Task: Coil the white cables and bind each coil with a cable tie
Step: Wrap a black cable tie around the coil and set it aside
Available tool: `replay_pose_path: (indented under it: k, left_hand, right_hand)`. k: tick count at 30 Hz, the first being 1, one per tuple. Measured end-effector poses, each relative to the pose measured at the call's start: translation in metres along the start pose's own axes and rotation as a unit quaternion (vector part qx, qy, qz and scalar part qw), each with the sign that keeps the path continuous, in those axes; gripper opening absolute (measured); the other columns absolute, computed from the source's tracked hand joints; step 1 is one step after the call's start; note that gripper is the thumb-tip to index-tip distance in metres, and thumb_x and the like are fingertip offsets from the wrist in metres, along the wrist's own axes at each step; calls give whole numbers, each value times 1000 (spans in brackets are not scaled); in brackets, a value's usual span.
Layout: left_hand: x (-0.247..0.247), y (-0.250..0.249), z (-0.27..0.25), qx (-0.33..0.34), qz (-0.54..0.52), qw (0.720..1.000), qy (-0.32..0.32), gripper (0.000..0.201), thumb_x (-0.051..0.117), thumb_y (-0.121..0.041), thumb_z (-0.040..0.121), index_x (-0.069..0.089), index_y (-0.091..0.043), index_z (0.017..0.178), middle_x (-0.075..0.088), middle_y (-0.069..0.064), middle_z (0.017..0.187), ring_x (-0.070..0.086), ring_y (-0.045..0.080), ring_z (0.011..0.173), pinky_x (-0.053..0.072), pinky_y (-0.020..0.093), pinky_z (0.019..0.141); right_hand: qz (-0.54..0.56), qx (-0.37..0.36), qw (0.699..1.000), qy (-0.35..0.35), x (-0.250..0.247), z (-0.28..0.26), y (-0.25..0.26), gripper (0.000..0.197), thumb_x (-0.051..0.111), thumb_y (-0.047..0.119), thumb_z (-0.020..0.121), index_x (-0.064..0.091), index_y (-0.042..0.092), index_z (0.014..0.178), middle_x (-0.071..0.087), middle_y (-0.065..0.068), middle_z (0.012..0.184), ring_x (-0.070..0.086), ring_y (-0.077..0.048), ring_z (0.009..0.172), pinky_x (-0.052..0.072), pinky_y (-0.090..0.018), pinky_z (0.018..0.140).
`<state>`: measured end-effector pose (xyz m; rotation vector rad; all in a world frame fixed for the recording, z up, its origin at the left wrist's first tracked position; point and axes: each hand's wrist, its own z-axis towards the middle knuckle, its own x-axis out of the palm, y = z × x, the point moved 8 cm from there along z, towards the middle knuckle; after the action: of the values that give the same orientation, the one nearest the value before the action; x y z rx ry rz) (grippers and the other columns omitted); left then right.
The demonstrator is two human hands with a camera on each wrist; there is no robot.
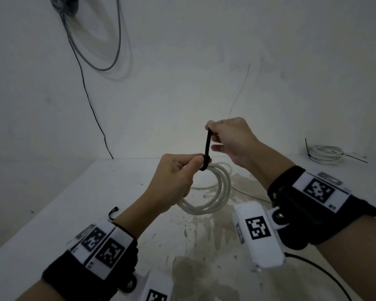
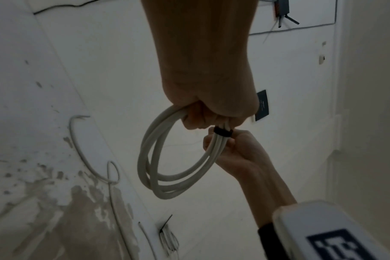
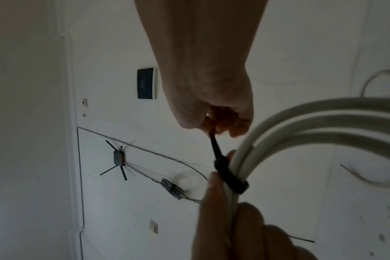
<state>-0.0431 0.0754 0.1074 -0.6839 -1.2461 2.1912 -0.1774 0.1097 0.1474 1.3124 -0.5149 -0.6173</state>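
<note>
The cable coil [image 1: 213,192] hangs above the table [image 1: 96,192], below and between both hands. The left hand [image 1: 174,181] holds the coil's top from the left. The cable tie [image 1: 207,151] encircles the strands just right of that grip and rises to the right hand [image 1: 232,140]. A second, bound coil [image 1: 326,154] lies at the table's far right edge. Loose cables [image 1: 109,46] hang on the wall behind, upper left.

No words, brands or numbers can be read anywhere. The white wrist-band blocks [image 1: 257,228] carry only black-and-white square code markers, not lettering. The dark rectangular wall panel [image 3: 146,83] bears a thin line of pale print, too small and blurred to make out.
</note>
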Motion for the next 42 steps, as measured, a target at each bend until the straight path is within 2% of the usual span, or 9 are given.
replay_pose_path:
  k: [5,9,14,22,26,29,34,39,42]
  left_hand:
    - [-6,20,2,-54,-35,997,-31,25,46,-12,96,71,-16,91,35,-10,36,21,9,34,20,20,39]
    - [5,12,0,-21,6,1000,15,24,46,-9,96,69,-14,102,42,-10,34,21,7,34,19,21,40]
    - [12,2,-2,37,76,995,51,22,51,-12,94,72,-14,93,40,-11,38,23,5,34,20,18,37]
    - [14,1,-8,15,70,995,74,22,49,-12,94,71,-17,93,39,-11,38,24,7,35,20,22,40]
    - [4,9,5,-51,-68,996,27,23,47,-12,95,69,-5,92,26,-6,42,19,9,36,18,18,40]
    - [-4,17,12,-88,-185,979,-10,24,44,-12,97,64,-2,90,22,-9,41,16,5,34,18,13,37]
    - [-21,29,18,-129,-338,929,-75,26,39,-19,98,63,-10,91,20,-11,37,17,2,29,17,13,30]
    - [-15,35,16,-156,-377,910,-69,51,37,-23,99,71,-19,61,20,-11,36,18,1,28,14,14,31]
    - [-10,31,14,-159,-375,911,-55,36,38,-24,99,65,-18,77,20,-11,37,18,1,28,13,14,32]
  right_hand:
    - [243,88,962,91,19,-12,-7,27,34,-1,95,47,5,73,50,-7,59,61,-18,49,54,-31,55]
    - [210,116,970,32,15,-7,-16,34,16,-9,77,34,13,58,33,0,47,26,-9,30,22,-18,35]
    - [163,136,977,-20,7,-2,-24,30,18,-9,75,33,13,60,33,3,32,17,-7,29,15,-15,30]
    - [143,133,981,-5,7,6,-30,33,28,-11,80,36,12,58,30,4,36,15,-7,29,15,-14,29]
    - [243,56,968,36,7,5,-8,28,35,-4,94,46,6,70,47,-6,57,46,-12,38,42,-23,41]
    - [95,62,983,141,13,-10,-12,36,33,32,102,54,3,102,68,-15,91,68,-28,82,54,-40,77]
    - [-188,29,970,155,6,-33,-26,60,25,49,99,63,4,87,67,-9,63,65,-22,56,53,-29,60]
    - [156,124,968,153,18,-41,-44,51,34,45,99,48,8,67,34,2,42,34,-12,36,38,-22,40]
    - [209,172,952,144,22,-43,-49,56,31,48,98,35,14,54,20,6,37,15,-8,29,13,-14,33]
